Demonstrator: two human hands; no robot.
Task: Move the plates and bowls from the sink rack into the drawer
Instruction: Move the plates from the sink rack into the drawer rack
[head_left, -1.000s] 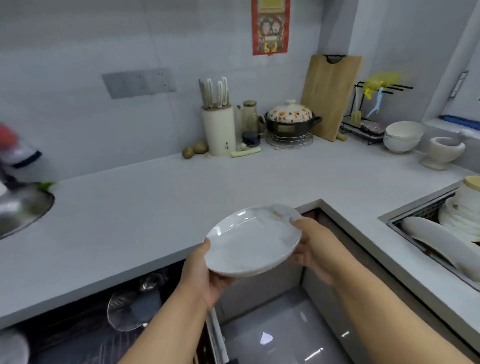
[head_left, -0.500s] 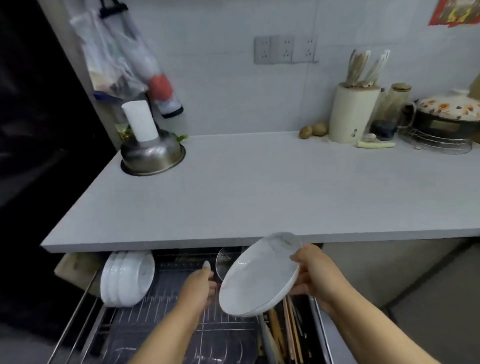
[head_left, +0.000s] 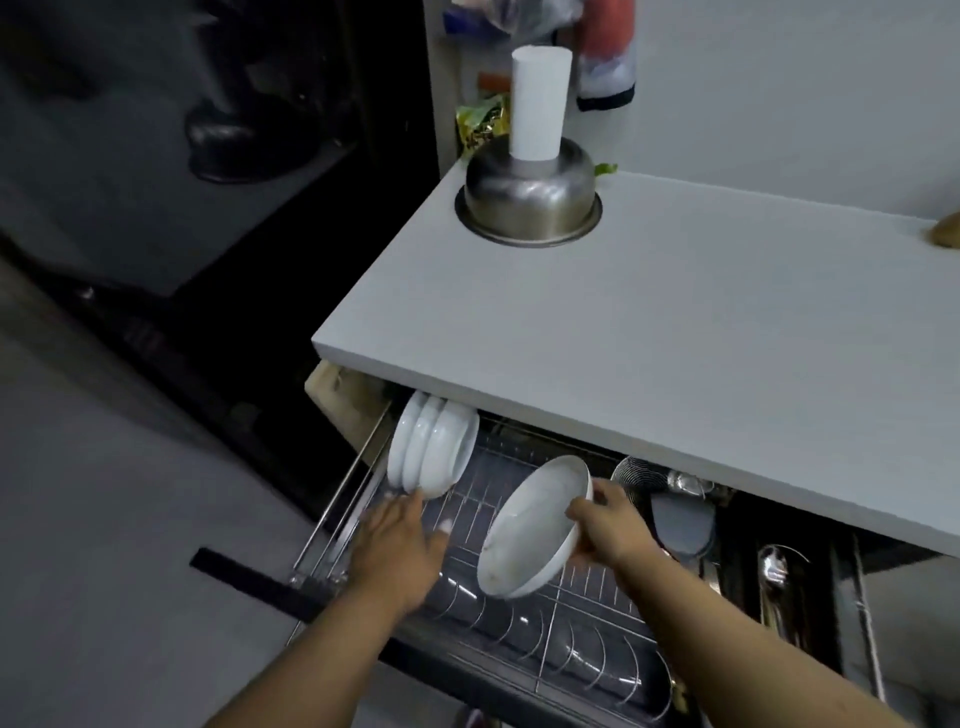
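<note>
Right hand (head_left: 605, 525): grips a white plate (head_left: 530, 530) by its rim, tilted above the drawer (head_left: 545, 629).
Left hand (head_left: 400, 545): fingers spread, reaching to the stacked plates (head_left: 431, 449) standing at the rack's left end.
Counter (head_left: 675, 322): upturned steel bowl (head_left: 530, 195), white cup (head_left: 539, 101) on top.

One view only: head cam, worn by the person, looking fwd and steeply down over both forearms into the pulled-out wire-rack drawer (head_left: 545, 613) under the pale grey desk (head_left: 649, 332). Wide-angle, close in: left hand (head_left: 397, 551) and right hand (head_left: 610, 525) sit low-centre, w/ the white round plate (head_left: 535, 525) between them. Desk edge runs diagonally across mid-frame, upturned steel bowl (head_left: 527, 200) at its far corner near the top; dark floor fills the left side.
</note>
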